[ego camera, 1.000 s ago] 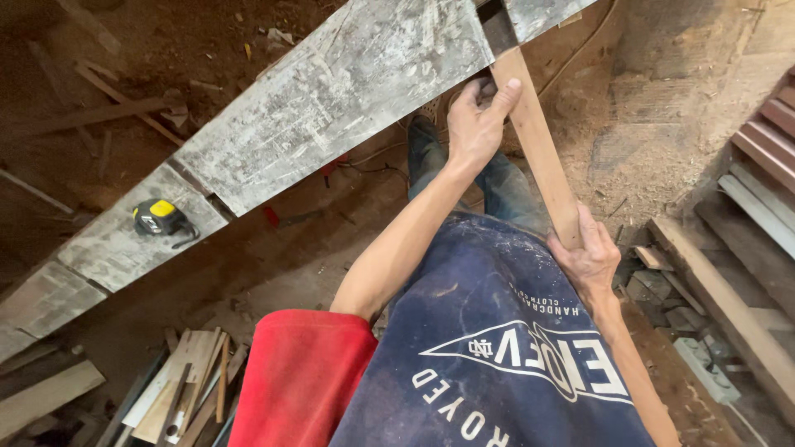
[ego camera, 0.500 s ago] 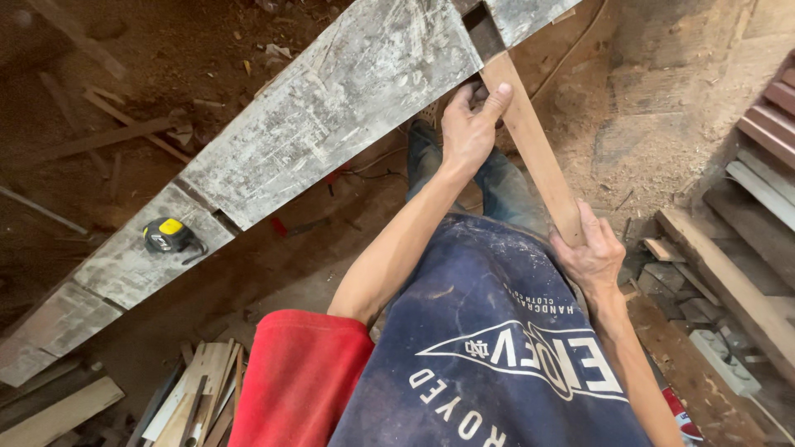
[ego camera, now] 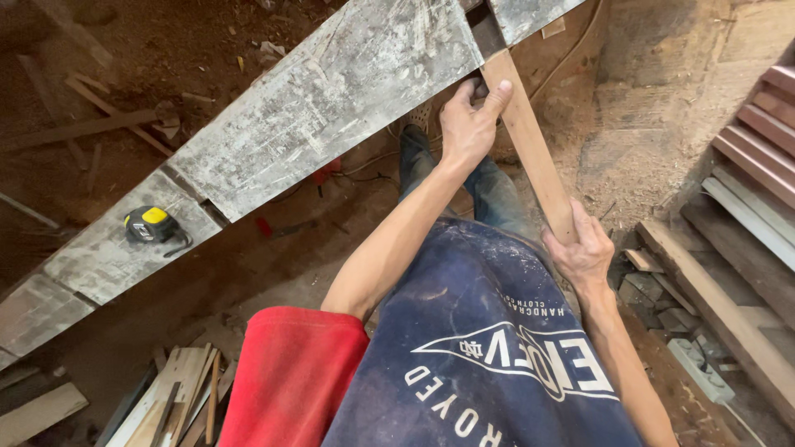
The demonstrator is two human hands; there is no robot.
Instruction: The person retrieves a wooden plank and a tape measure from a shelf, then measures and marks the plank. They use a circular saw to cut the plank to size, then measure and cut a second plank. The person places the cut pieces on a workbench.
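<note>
Left hand (ego camera: 468, 124) up at the far end of the wooden slat (ego camera: 530, 145), fingers curled round it right where it meets the notch in the long grey beam (ego camera: 331, 91) — grip closed on the wood. Right hand (ego camera: 584, 248) lower down, clamped round the near end of the same slat, thumb over the top. Slat running at a slant from the beam's near edge down toward the body, tucked into the gap between two beam sections. Over on the beam's left stretch, well apart from both hands, a yellow and black tape measure (ego camera: 149, 225) sitting flat. Below, a dusty dirt floor (ego camera: 654, 108), offcuts of timber (ego camera: 178, 397) bottom left, stacked planks (ego camera: 745, 190) on the right.
</note>
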